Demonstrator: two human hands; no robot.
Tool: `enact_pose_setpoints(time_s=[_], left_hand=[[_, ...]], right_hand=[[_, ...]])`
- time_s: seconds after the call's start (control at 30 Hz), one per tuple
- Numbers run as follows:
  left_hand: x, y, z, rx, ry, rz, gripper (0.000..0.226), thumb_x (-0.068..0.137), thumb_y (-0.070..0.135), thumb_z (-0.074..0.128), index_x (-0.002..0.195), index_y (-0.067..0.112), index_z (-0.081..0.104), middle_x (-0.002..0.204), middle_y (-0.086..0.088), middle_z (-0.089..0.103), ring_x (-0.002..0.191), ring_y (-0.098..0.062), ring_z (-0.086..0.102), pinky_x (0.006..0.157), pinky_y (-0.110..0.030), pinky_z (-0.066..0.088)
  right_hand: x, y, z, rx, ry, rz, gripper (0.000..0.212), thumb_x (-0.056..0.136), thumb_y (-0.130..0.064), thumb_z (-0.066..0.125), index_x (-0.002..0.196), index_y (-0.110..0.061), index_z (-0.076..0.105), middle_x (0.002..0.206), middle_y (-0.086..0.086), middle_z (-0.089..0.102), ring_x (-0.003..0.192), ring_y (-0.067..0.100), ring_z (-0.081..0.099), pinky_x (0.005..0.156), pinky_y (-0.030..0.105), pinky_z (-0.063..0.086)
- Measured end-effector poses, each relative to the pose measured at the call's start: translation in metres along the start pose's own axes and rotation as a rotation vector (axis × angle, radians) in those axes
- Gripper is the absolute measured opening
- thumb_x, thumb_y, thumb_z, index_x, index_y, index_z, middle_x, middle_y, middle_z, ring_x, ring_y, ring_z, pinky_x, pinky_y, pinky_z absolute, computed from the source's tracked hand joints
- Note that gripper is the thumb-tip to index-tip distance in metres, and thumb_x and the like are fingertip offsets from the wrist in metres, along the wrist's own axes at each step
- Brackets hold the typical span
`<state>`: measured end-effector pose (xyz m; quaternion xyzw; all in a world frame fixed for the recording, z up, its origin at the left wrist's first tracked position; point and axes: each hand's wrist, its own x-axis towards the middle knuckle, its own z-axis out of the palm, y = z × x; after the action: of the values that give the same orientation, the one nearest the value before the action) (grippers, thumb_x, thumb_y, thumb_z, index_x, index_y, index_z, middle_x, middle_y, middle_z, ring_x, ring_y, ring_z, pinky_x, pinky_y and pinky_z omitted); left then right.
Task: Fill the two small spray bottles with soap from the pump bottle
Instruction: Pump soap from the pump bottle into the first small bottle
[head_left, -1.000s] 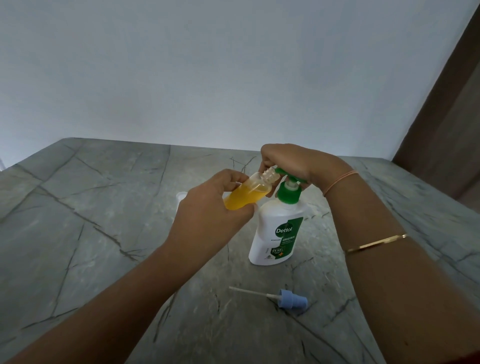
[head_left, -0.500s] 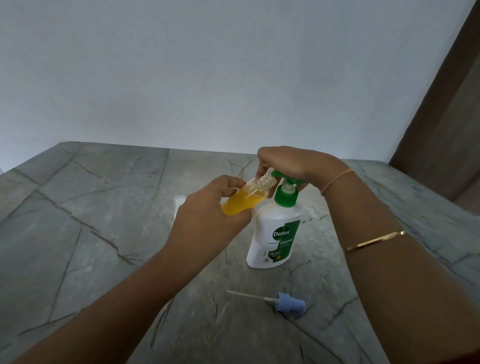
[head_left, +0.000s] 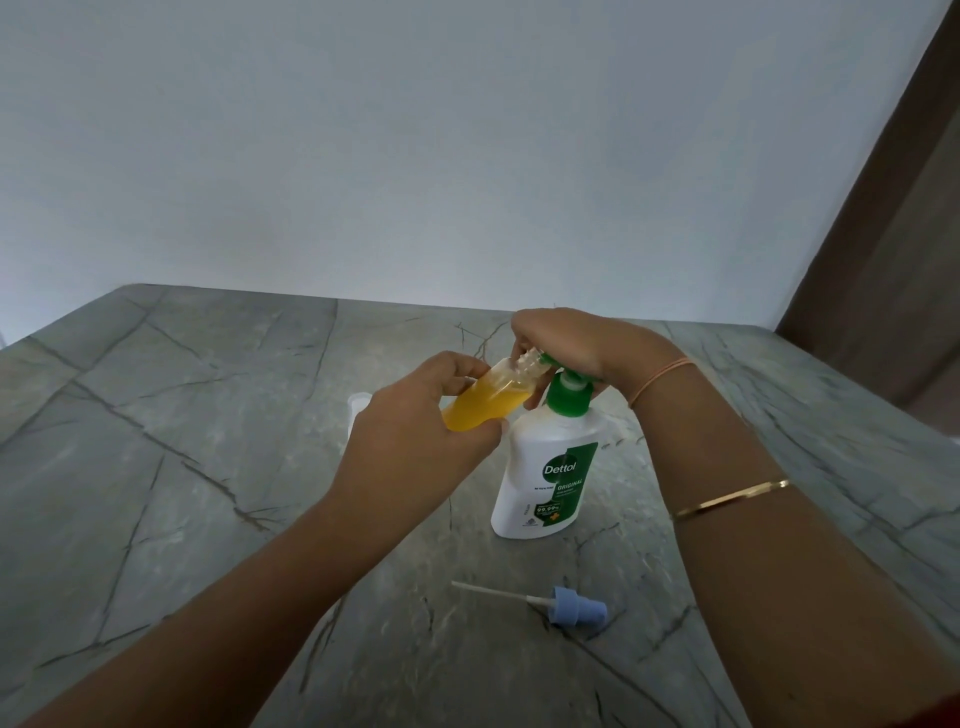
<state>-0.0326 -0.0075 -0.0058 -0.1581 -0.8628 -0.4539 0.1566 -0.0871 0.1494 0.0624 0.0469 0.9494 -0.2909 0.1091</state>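
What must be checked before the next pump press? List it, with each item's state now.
1. Aim: open mouth of the small spray bottle at the green pump head: ok.
2. Grip: left hand holds that bottle, tilted: ok.
3. Press: right hand curled over the green pump head: ok.
4. Base: Dettol pump bottle upright on the table: ok.
5. Closure: blue spray cap lying on the table: ok.
6. Second bottle: pale object mostly hidden behind the left hand: cannot tell.
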Motion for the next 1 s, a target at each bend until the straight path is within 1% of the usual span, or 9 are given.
enact_pose_setpoints(time_s=[0.1,0.23,0.3,0.43,0.5,0.57,0.73,0.9,1.0], left_hand=[[0.000,0.000,-0.001,-0.014,-0.005,0.001,0.034,0.074,0.037,0.071,0.103,0.041,0.052,0.097,0.022,0.053,0.076,0.010,0.049,0.061,-0.012,0.039],[0.000,0.001,0.000,-0.023,-0.011,-0.009,0.036,0.074,0.037,0.071,0.106,0.038,0.055,0.097,0.021,0.053,0.076,0.006,0.051,0.063,-0.012,0.040],[0.000,0.001,0.000,-0.015,-0.011,-0.013,0.037,0.074,0.038,0.071,0.107,0.038,0.055,0.097,0.021,0.053,0.075,0.006,0.051,0.061,-0.012,0.040],[0.001,0.002,0.000,-0.016,-0.011,-0.014,0.036,0.075,0.037,0.071,0.107,0.038,0.054,0.096,0.021,0.053,0.074,0.006,0.051,0.061,-0.012,0.039],[0.000,0.002,-0.001,-0.024,-0.012,-0.016,0.034,0.075,0.036,0.071,0.103,0.040,0.053,0.094,0.022,0.053,0.074,0.006,0.052,0.060,-0.013,0.040],[0.000,0.002,-0.001,-0.020,-0.014,-0.015,0.034,0.075,0.036,0.071,0.103,0.039,0.054,0.093,0.022,0.052,0.074,0.008,0.051,0.058,-0.013,0.039],[-0.001,0.003,-0.001,-0.008,-0.007,-0.017,0.038,0.075,0.036,0.072,0.109,0.035,0.056,0.095,0.019,0.053,0.075,-0.001,0.054,0.059,-0.013,0.038],[0.000,0.003,0.000,-0.008,-0.008,-0.012,0.035,0.074,0.038,0.071,0.101,0.042,0.050,0.095,0.022,0.052,0.072,0.011,0.049,0.058,-0.011,0.037],[0.001,0.001,0.000,0.003,-0.011,-0.014,0.037,0.074,0.039,0.071,0.106,0.039,0.053,0.097,0.022,0.052,0.072,0.008,0.051,0.059,-0.011,0.038]], right_hand=[[-0.001,0.000,-0.004,-0.027,-0.008,-0.011,0.042,0.087,-0.036,0.029,0.112,-0.013,0.054,0.082,0.008,0.072,0.088,0.026,0.058,0.077,0.036,0.045],[-0.003,-0.005,-0.009,-0.095,0.011,-0.016,0.042,0.089,-0.037,0.027,0.114,-0.015,0.053,0.100,0.011,0.066,0.093,0.028,0.055,0.084,0.039,0.046],[-0.003,-0.004,-0.009,-0.099,0.005,0.000,0.044,0.088,-0.037,0.028,0.116,-0.016,0.053,0.103,0.012,0.066,0.095,0.028,0.056,0.086,0.040,0.047],[-0.003,-0.004,-0.007,-0.067,-0.001,-0.014,0.044,0.087,-0.035,0.030,0.117,-0.012,0.053,0.093,0.016,0.071,0.088,0.025,0.057,0.077,0.035,0.045],[-0.002,-0.004,-0.003,-0.048,0.010,-0.035,0.046,0.089,-0.033,0.031,0.119,-0.006,0.052,0.106,0.024,0.065,0.082,0.025,0.052,0.070,0.032,0.041],[-0.001,-0.002,0.000,-0.030,0.008,-0.028,0.045,0.090,-0.033,0.031,0.120,-0.006,0.052,0.112,0.024,0.062,0.081,0.026,0.050,0.070,0.033,0.041],[-0.001,0.001,0.000,-0.014,-0.010,0.001,0.042,0.089,-0.037,0.032,0.118,-0.013,0.051,0.112,0.019,0.061,0.096,0.031,0.054,0.075,0.036,0.045],[-0.003,-0.003,-0.010,-0.055,-0.004,-0.011,0.041,0.090,-0.036,0.029,0.113,-0.014,0.053,0.106,0.012,0.061,0.096,0.030,0.054,0.077,0.037,0.046],[-0.003,-0.004,-0.011,-0.069,-0.003,-0.004,0.042,0.089,-0.036,0.029,0.114,-0.013,0.054,0.106,0.012,0.062,0.096,0.030,0.055,0.079,0.037,0.047]])
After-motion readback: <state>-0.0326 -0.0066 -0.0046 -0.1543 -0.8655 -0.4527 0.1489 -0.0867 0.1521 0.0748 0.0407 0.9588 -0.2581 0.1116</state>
